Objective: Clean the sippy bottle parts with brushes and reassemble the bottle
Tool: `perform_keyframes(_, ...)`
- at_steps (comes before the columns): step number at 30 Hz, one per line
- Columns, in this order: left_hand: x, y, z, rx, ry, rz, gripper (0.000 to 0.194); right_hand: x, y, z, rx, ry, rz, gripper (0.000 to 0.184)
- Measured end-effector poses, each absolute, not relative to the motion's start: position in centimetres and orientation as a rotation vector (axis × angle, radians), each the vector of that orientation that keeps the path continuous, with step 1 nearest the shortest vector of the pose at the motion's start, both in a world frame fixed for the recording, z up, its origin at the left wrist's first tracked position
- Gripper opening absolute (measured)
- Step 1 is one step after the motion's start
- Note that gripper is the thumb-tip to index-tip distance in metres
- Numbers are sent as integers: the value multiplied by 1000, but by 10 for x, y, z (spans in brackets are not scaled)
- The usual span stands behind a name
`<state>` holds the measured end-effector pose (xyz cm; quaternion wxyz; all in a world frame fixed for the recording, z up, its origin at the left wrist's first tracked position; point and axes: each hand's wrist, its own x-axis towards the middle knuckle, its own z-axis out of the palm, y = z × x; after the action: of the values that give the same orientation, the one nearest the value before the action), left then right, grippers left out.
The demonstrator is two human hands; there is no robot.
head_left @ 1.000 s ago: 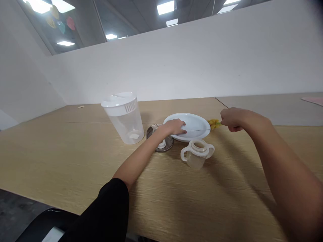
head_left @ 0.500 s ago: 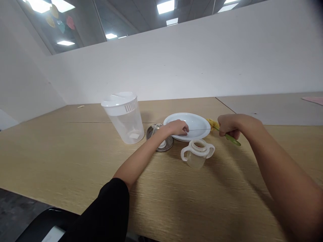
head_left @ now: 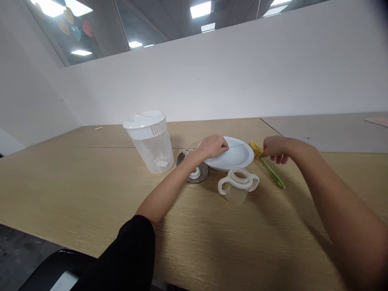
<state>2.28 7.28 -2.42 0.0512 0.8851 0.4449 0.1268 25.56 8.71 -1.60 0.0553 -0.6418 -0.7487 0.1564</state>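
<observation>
My left hand (head_left: 214,146) grips the near-left rim of a white plate (head_left: 235,157) and tilts that edge up off the wooden table (head_left: 91,190). My right hand (head_left: 274,148) is closed on the yellow head of a green-handled brush (head_left: 268,166) just right of the plate; the green handle points toward me along the table. A small clear two-handled cup (head_left: 237,185) without a lid stands in front of the plate.
A clear plastic pitcher (head_left: 150,140) with a white lid stands to the left. A round metal lid with a white knob (head_left: 192,171) lies beside my left wrist. A white partition wall runs behind the table. A pink sheet (head_left: 377,120) lies far right.
My left hand went from lying flat on the plate to gripping its rim and lifting it. The brush in my right hand swung so its green handle now shows, pointing toward me.
</observation>
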Motion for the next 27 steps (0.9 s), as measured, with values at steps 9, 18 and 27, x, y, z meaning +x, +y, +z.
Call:
perform_keyframes(9,35,46,3,2564,1162,763,26,217,49,40,-1357,-2160,833,45)
perform_keyframes(18,7,25,24,2648,1777,90,35,212,41,46,-1244,-1944,804,45)
perform_keyframes(27,-30,61,-6,2317,2159,-416,27,212,42,43,-1298,-2048,718,42)
